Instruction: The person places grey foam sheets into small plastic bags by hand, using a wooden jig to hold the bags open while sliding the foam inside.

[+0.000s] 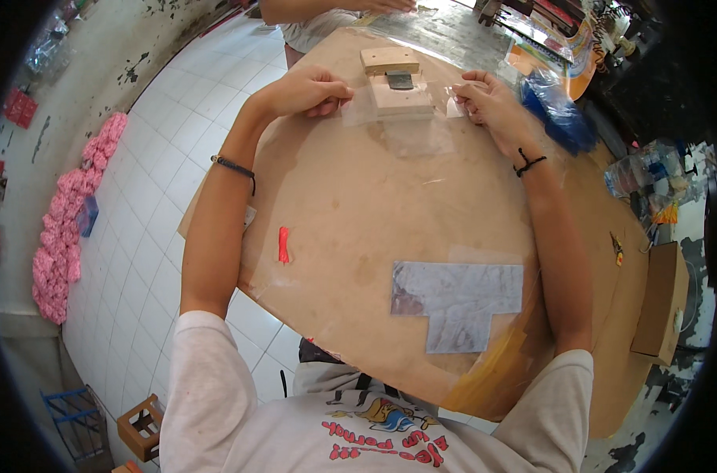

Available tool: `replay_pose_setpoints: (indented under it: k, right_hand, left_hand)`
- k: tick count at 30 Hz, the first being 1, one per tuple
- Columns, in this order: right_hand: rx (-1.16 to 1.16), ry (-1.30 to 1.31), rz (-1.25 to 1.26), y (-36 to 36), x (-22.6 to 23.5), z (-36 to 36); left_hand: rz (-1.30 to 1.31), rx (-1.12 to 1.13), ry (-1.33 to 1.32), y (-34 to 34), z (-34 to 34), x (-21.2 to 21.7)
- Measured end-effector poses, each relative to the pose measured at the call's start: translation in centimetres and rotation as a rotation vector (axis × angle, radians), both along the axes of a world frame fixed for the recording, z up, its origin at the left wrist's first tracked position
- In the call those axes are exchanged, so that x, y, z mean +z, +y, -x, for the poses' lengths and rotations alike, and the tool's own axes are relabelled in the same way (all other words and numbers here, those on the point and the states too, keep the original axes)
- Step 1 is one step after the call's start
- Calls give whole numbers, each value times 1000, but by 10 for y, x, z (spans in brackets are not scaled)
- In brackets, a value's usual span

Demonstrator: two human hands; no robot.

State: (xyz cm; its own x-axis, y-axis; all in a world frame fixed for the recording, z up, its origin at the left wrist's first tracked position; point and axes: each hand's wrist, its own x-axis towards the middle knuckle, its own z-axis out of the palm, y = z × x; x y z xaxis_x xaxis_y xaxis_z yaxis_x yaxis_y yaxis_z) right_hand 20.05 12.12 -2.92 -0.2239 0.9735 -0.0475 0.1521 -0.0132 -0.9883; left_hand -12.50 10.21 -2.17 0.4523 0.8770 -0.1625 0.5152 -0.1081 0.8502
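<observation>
At the far end of the brown table, my left hand [311,92] is closed, its fingers pinching one side of a clear plastic sheet [361,107]. My right hand [491,104] pinches the other side of the sheet. Between the hands sits a pale wooden block [391,99] with a dark grey piece [399,80] set on it. A second strip of wood [388,58] lies just behind. The thin sheet is see-through, so I cannot tell exactly how it lies against the block. Nearer me rests a T-shaped stack of cloudy plastic sheets [458,299].
A small red piece [283,245] lies at the left of the brown tabletop [350,197]. Blue plastic wrapping [559,110] and a cardboard box [659,303] are on the right. Another person's hand [386,5] shows beyond the table. Pink bundles [67,229] line the left wall.
</observation>
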Motion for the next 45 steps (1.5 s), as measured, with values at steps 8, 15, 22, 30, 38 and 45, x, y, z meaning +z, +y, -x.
replay_pose_setpoints:
  k: [8, 15, 22, 30, 38, 45]
  right_hand:
    - [-21, 17, -30, 2, -3, -1]
    - [-73, -39, -78, 4, -10, 2]
    - [25, -90, -130, -3, -3, 8]
    - [315, -259, -60, -7, 12, -1]
    - [489, -308, -18, -12, 22, -2]
    - [457, -243, 2, -6, 13, -5]
  left_hand:
    - [-10, 5, 0, -2, -4, 2]
    - [-19, 59, 24, -3, -3, 3]
    - [-844, 336, 32, 1, -49, -16]
    - [-778, 132, 140, -7, -58, -16]
    - [-685, -43, 118, -19, -52, 5]
    - [-734, -37, 131, -20, -53, 2]
